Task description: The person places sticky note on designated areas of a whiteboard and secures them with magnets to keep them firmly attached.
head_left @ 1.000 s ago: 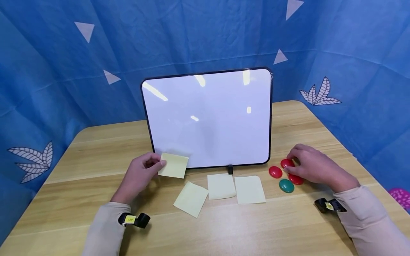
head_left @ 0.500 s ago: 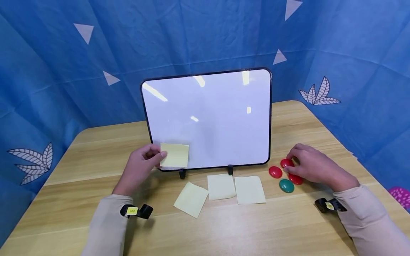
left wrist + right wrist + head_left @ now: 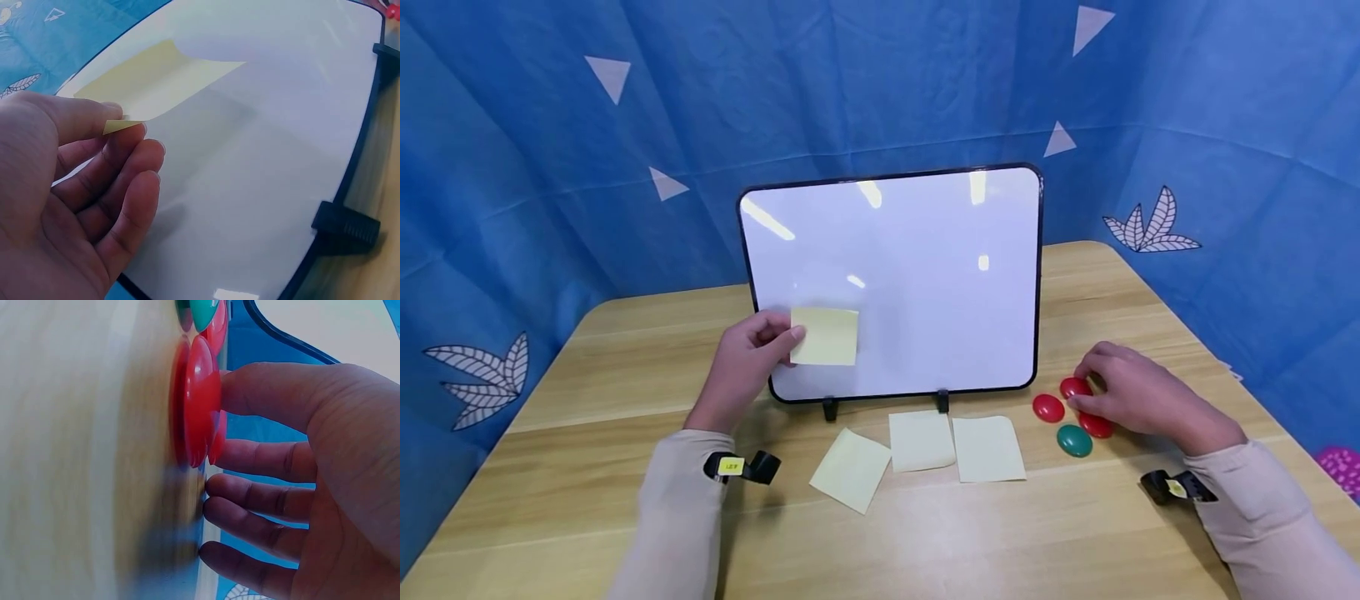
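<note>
My left hand (image 3: 747, 357) pinches a pale yellow sticky note (image 3: 829, 337) by its left edge, thumb in front. The note overlaps the lower left of the whiteboard (image 3: 925, 242) in the head view. From the left wrist, the sheet (image 3: 147, 87) looks bent, its far end close over the board. Over at the right, my right hand (image 3: 1142, 392) rests by the round magnets, thumb and index finger around a red magnet (image 3: 1073, 387). A second red magnet (image 3: 1096, 426) lies beneath the thumb; another red magnet (image 3: 1048, 408) and a green magnet (image 3: 1074, 441) sit to the left.
Three more sticky notes lie on the wooden table (image 3: 940, 542): a tilted note (image 3: 852, 471), a middle note (image 3: 921, 440) and a right note (image 3: 989, 450). Small black feet (image 3: 830, 409) support the whiteboard. Blue curtain (image 3: 895, 75) surrounds the table's back and sides.
My left hand has lifted the sticky note from the whiteboard's bottom edge up and slightly right, over its white surface, uncovering the left foot. The right hand stays at the magnets.
</note>
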`<action>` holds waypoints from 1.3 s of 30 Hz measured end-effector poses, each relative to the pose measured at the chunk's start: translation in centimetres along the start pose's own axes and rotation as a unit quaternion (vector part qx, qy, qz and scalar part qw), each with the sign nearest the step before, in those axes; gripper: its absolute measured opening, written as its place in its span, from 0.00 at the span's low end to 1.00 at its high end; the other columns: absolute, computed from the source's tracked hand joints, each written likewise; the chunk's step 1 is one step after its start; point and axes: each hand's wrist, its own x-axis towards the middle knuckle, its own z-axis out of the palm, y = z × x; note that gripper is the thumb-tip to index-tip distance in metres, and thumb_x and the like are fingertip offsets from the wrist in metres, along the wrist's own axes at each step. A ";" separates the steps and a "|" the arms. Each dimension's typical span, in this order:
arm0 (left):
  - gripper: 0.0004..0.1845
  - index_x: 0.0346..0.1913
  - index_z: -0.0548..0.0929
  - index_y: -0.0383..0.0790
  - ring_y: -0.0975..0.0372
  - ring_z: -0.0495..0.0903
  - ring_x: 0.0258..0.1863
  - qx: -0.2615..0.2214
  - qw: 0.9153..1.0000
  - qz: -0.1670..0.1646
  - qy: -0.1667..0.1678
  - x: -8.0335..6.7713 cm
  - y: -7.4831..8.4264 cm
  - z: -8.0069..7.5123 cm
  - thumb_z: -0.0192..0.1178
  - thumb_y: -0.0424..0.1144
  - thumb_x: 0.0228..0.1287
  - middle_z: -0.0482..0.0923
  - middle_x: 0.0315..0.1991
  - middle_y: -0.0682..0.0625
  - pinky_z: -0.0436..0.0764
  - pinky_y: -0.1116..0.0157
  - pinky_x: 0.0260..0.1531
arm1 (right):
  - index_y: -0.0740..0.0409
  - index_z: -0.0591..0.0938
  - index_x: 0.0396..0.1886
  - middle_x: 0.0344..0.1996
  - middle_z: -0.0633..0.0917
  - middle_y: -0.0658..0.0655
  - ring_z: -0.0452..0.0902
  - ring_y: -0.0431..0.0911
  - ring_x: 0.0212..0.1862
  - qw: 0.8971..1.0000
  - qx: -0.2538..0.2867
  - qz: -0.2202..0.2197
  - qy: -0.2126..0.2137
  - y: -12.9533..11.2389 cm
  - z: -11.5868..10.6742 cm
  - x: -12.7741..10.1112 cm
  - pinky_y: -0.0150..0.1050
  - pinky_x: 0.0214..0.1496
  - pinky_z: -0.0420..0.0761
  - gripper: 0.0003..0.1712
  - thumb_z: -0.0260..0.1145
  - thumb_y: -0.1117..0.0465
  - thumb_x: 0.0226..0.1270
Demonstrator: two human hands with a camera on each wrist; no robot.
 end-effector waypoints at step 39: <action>0.18 0.51 0.83 0.35 0.52 0.86 0.28 -0.073 0.995 0.020 0.064 2.9 3.0 2.5 0.66 0.47 0.68 0.79 0.39 0.39 0.86 0.60 0.30 | 0.64 0.84 0.46 0.44 0.80 0.63 0.76 0.54 0.43 1.000 0.024 0.001 -0.002 0.3 0.0 0.1 0.43 0.36 0.84 0.27 0.81 0.53 0.51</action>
